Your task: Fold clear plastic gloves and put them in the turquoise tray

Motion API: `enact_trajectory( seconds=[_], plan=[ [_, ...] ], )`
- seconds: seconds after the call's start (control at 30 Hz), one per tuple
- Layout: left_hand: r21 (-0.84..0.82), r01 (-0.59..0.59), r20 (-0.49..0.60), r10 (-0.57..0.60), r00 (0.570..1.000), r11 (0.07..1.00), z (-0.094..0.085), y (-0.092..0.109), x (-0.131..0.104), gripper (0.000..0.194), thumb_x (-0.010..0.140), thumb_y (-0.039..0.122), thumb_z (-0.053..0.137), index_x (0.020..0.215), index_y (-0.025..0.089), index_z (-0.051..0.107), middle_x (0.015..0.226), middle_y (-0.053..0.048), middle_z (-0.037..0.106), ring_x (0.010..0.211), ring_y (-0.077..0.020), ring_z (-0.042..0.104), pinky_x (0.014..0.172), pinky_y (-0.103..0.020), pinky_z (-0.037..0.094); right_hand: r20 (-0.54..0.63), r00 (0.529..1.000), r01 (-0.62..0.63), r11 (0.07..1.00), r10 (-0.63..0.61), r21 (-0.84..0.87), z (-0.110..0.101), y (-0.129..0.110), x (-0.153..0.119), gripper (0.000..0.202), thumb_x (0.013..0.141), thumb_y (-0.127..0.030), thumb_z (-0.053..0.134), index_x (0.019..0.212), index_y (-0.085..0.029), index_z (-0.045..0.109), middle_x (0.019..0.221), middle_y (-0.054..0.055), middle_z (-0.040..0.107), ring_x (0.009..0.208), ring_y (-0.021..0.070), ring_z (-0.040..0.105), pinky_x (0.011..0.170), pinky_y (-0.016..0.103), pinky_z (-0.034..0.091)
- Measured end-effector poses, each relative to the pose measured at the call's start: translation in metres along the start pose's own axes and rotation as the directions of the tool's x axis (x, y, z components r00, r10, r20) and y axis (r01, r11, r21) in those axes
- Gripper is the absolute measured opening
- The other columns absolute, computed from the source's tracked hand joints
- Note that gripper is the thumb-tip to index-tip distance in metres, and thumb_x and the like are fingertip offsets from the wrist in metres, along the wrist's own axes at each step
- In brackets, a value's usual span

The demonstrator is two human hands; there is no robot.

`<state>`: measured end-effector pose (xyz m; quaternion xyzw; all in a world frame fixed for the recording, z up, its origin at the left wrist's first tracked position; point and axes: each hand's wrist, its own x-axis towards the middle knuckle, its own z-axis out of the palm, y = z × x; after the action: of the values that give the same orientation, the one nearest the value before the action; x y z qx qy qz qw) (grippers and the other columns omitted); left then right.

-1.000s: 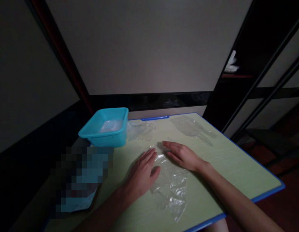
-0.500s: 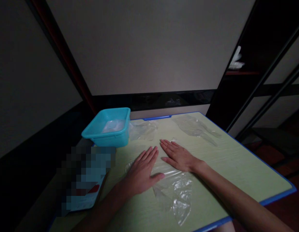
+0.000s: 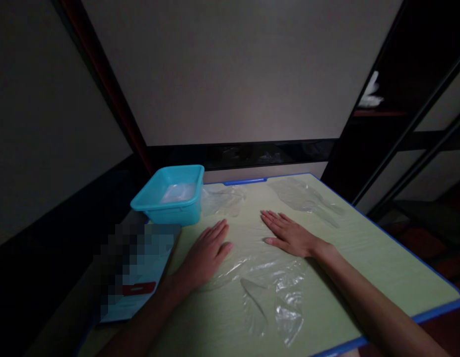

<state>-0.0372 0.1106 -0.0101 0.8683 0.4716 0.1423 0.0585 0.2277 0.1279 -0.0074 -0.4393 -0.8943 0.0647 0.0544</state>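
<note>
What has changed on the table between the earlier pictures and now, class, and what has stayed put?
The left hand has slid left and the right hand right, widening the gap between them. The near plastic sheet is spread wider and flatter. Neither hand grips anything. The blue basin and two far plastic pieces stayed put.
</note>
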Motion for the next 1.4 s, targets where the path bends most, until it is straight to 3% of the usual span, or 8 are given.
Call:
enact_trajectory(
  seconds=[0.13, 0.27, 0.4, 0.5, 0.7, 0.97, 1.2, 1.4],
  plan=[
    [0.043, 0.002, -0.059, 0.000, 0.998, 0.999, 0.000, 0.007, 0.000, 0.043, 0.084, 0.026, 0.041, 0.123, 0.008, 0.043, 0.133, -0.015, 0.039, 0.124, -0.0228, 0.034, 0.102, -0.045, 0.025, -0.049, 0.998, -0.035, 0.999, 0.036, 0.022, -0.005, -0.002, -0.001, 0.069, 0.086, -0.056, 0.023, 0.137, -0.010, 0.019, 0.141, 0.013, 0.017, 0.130, 0.0237, 0.016, 0.106, 0.045, 0.016],
    [0.050, 0.002, -0.169, 0.006, 0.986, 0.999, 0.001, 0.015, 0.001, 0.041, 0.085, 0.024, 0.038, 0.122, 0.007, 0.043, 0.133, -0.016, 0.040, 0.124, -0.0220, 0.034, 0.102, -0.040, 0.028, -0.136, 0.991, 0.022, 0.999, -0.016, 0.047, -0.007, -0.026, 0.011, 0.062, 0.089, -0.050, 0.024, 0.136, -0.009, 0.022, 0.140, 0.014, 0.022, 0.130, 0.0214, 0.020, 0.106, 0.041, 0.019],
    [0.064, 0.021, -0.135, -0.012, 0.991, 0.998, 0.006, 0.013, 0.001, 0.044, 0.085, 0.026, 0.037, 0.123, 0.005, 0.041, 0.133, -0.018, 0.039, 0.124, -0.0234, 0.034, 0.100, -0.039, 0.032, -0.102, 0.984, 0.154, 0.986, -0.147, 0.067, 0.000, -0.053, 0.023, 0.061, 0.090, -0.047, 0.026, 0.137, -0.007, 0.021, 0.141, 0.015, 0.019, 0.130, 0.0209, 0.017, 0.106, 0.037, 0.019],
    [0.116, 0.023, -0.076, -0.014, 0.997, 0.993, 0.010, 0.010, 0.001, 0.048, 0.085, 0.032, 0.037, 0.123, 0.003, 0.040, 0.133, -0.020, 0.037, 0.125, -0.0259, 0.031, 0.099, -0.041, 0.032, -0.075, 0.984, 0.171, 0.982, -0.165, 0.083, 0.007, -0.059, 0.024, 0.064, 0.089, -0.049, 0.027, 0.137, -0.008, 0.020, 0.141, 0.015, 0.018, 0.131, 0.0211, 0.015, 0.107, 0.038, 0.017],
    [0.212, 0.009, -0.049, 0.001, 0.999, 0.977, 0.013, 0.008, 0.001, 0.053, 0.086, 0.037, 0.034, 0.125, 0.001, 0.037, 0.135, -0.022, 0.033, 0.126, -0.0280, 0.028, 0.099, -0.043, 0.030, -0.052, 0.992, 0.117, 0.990, -0.114, 0.074, 0.008, -0.046, 0.019, 0.067, 0.088, -0.053, 0.024, 0.138, -0.009, 0.018, 0.142, 0.013, 0.017, 0.131, 0.0213, 0.013, 0.107, 0.039, 0.016],
    [0.151, 0.004, -0.070, 0.007, 0.997, 0.989, 0.015, 0.004, 0.000, 0.052, 0.086, 0.035, 0.036, 0.127, 0.005, 0.033, 0.136, -0.021, 0.032, 0.127, -0.0273, 0.026, 0.099, -0.044, 0.029, -0.090, 0.996, -0.012, 0.999, 0.015, 0.037, 0.008, -0.015, 0.008, 0.068, 0.087, -0.057, 0.019, 0.138, -0.012, 0.019, 0.141, 0.012, 0.020, 0.130, 0.0212, 0.016, 0.106, 0.041, 0.018],
    [0.107, -0.038, -0.247, 0.064, 0.967, 0.994, 0.000, 0.026, -0.004, 0.047, 0.081, 0.026, 0.044, 0.125, 0.012, 0.036, 0.138, -0.016, 0.031, 0.130, -0.0259, 0.020, 0.104, -0.049, 0.015, -0.107, 0.989, -0.106, 0.994, 0.106, 0.004, 0.008, -0.006, 0.009, 0.072, 0.085, -0.060, 0.016, 0.137, -0.010, 0.021, 0.141, 0.012, 0.020, 0.130, 0.0218, 0.017, 0.105, 0.040, 0.018],
    [0.130, -0.118, -0.031, 0.123, 0.992, 0.984, 0.003, 0.053, -0.015, 0.066, 0.079, 0.043, 0.047, 0.132, 0.011, 0.026, 0.141, -0.015, 0.024, 0.130, -0.0274, 0.017, 0.104, -0.049, 0.016, -0.119, 0.971, -0.211, 0.977, 0.205, -0.040, 0.005, 0.003, 0.008, 0.075, 0.085, -0.061, 0.014, 0.136, -0.007, 0.021, 0.141, 0.013, 0.020, 0.130, 0.0241, 0.015, 0.105, 0.043, 0.017]
  ],
)
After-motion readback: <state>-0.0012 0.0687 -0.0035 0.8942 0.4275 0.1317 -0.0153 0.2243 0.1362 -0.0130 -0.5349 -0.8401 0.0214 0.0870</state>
